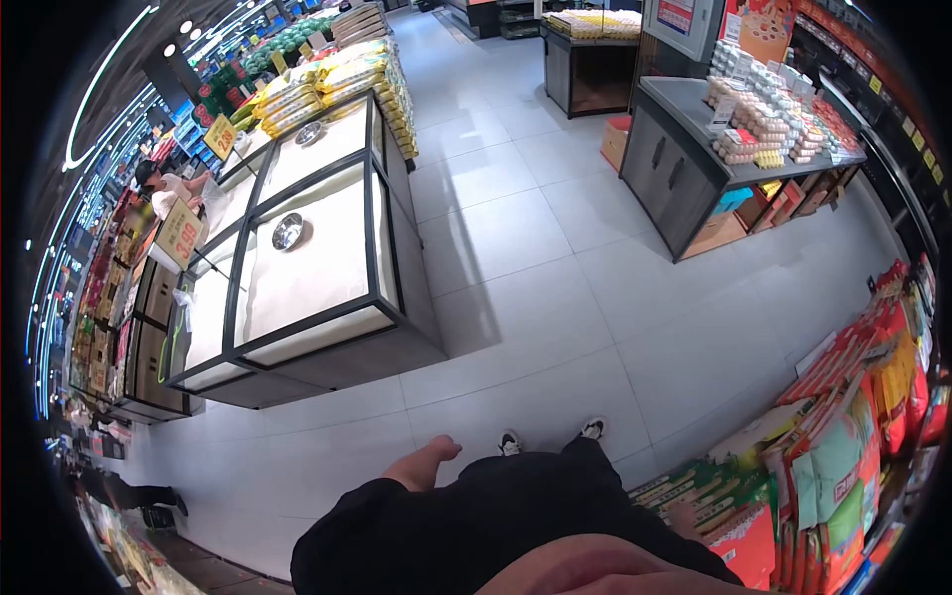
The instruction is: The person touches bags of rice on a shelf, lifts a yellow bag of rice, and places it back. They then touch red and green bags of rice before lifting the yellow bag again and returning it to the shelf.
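My left hand [444, 448] hangs low in front of my dark clothing, over the grey tiled floor. Its fingers look curled in, and I see nothing in them. The nearest thing to it is a black-framed bin [337, 332] filled with a pale loose grain or powder, standing apart from the hand. A steel bowl [288, 232] rests on the pale fill. At my right side, my right hand [684, 518] is a dim, smeared patch beside stacked bags [838, 466]. Its fingers cannot be made out, nor whether it touches the bags.
Egg trays [759, 124] are piled on a dark counter [684, 169] at the upper right. Yellow sacks [347, 79] stand behind the bin. Price signs [180, 236] rise on its left. A person [178, 188] stands beyond it. My shoes [510, 442] show on the floor.
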{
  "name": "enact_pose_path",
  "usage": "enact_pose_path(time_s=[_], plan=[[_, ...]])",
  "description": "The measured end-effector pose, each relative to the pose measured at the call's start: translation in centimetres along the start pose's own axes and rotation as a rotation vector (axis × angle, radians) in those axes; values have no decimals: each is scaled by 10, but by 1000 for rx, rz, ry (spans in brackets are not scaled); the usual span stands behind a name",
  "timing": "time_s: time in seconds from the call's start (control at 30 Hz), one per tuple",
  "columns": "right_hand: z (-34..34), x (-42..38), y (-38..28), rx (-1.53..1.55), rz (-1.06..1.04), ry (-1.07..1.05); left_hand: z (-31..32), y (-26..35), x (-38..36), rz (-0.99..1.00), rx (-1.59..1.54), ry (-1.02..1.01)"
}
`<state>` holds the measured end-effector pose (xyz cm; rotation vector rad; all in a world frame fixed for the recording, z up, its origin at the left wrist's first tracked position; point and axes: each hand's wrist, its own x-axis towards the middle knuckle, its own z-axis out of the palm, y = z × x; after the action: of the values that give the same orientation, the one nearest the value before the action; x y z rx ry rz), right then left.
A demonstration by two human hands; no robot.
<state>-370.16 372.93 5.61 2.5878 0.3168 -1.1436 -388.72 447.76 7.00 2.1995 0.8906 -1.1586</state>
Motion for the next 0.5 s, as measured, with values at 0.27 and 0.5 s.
enact_pose_path(time_s=[0.27, 0.5], plan=[[106, -28, -25, 420, -444, 46, 1, 52, -26, 46, -91, 151], [56, 120, 10, 305, -285, 255, 12, 181, -35, 89, 14, 197]])
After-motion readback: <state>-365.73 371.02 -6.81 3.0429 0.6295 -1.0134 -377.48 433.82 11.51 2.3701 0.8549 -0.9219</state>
